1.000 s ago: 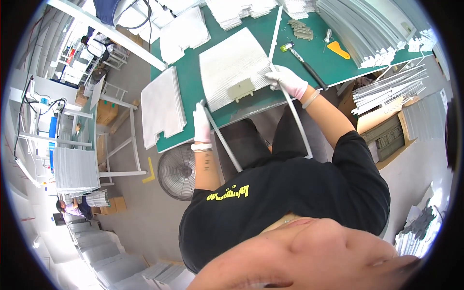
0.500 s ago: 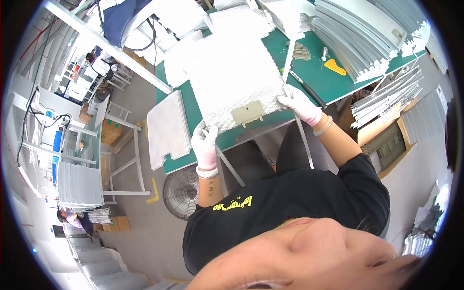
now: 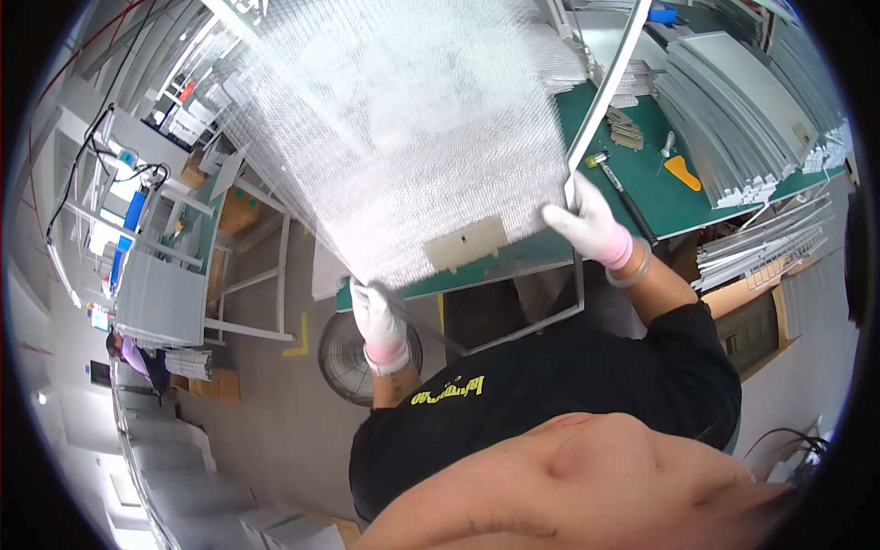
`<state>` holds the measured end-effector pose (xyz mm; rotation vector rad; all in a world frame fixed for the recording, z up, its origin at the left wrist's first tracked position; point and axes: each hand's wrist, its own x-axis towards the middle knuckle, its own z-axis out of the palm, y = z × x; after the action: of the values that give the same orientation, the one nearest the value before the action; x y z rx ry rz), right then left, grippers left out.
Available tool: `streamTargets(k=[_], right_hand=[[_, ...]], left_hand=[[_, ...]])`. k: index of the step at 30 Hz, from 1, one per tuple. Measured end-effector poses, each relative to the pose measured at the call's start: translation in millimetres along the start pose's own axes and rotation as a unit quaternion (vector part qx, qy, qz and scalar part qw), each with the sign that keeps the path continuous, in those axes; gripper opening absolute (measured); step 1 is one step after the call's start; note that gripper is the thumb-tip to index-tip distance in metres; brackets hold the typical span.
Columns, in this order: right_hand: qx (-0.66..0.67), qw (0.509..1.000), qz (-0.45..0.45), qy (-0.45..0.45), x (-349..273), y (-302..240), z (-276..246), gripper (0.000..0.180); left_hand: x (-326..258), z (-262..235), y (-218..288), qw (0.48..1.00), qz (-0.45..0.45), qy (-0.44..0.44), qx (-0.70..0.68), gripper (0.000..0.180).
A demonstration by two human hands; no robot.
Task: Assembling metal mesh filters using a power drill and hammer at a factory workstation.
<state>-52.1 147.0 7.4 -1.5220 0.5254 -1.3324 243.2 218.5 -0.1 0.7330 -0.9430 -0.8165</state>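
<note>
Both my hands are in white gloves with pink cuffs. My left hand (image 3: 378,323) is closed on the near left corner of a large silvery-white mesh panel (image 3: 431,128). At the near right corner, my right hand (image 3: 589,220) grips the same panel, its thumb on top. The panel is tilted, its near edge toward me. A beige rectangular plate (image 3: 467,245) with a small dark slot lies at the middle of that edge. The panel covers much of the green bench top (image 3: 674,209).
A white metal bar (image 3: 607,87) rises beside my right hand. Right of the panel lie a hammer (image 3: 628,197), a yellow scraper (image 3: 682,172) and beige pieces (image 3: 625,130). Stacked grey strips (image 3: 724,119) stand farther right. A round fan (image 3: 344,365) stands below my left hand.
The panel has come up closer and tilted, with both my hands still holding its near corners. My left hand has moved slightly left and down, my right hand slightly right. The whole view has shifted.
</note>
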Motion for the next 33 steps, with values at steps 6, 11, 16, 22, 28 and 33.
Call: streamTargets(k=[6, 11, 16, 22, 28, 33], right_hand=[[-0.007, 0.992, -0.109, 0.068, 57.0, -14.3, -6.7, 0.041], [-0.066, 0.98, -0.144, 0.123, 67.5, -19.3, -28.2, 0.034], [-0.259, 0.93, -0.122, 0.229, 58.8, 2.4, -51.4, 0.025], [-0.216, 0.944, -0.112, 0.223, 50.0, 28.0, -72.0, 0.025], [-0.163, 0.971, -0.022, 0.173, 12.6, 89.3, -73.2, 0.03], [-0.122, 0.988, 0.077, 0.056, 14.0, 53.3, -92.2, 0.04]], left_hand=[[86.1, 5.5, -19.4, 0.989, 0.099, -0.043, 0.103, 0.037], [124.1, 25.7, -41.6, 0.981, 0.047, -0.183, 0.036, 0.027], [110.4, 58.5, -43.6, 0.962, 0.184, -0.152, 0.133, 0.008], [100.1, 66.6, -54.4, 0.959, 0.188, -0.112, 0.181, 0.008], [62.4, 28.8, -132.5, 0.98, 0.045, -0.097, 0.168, 0.032], [83.6, 16.2, -84.4, 0.922, -0.018, -0.292, 0.253, 0.038]])
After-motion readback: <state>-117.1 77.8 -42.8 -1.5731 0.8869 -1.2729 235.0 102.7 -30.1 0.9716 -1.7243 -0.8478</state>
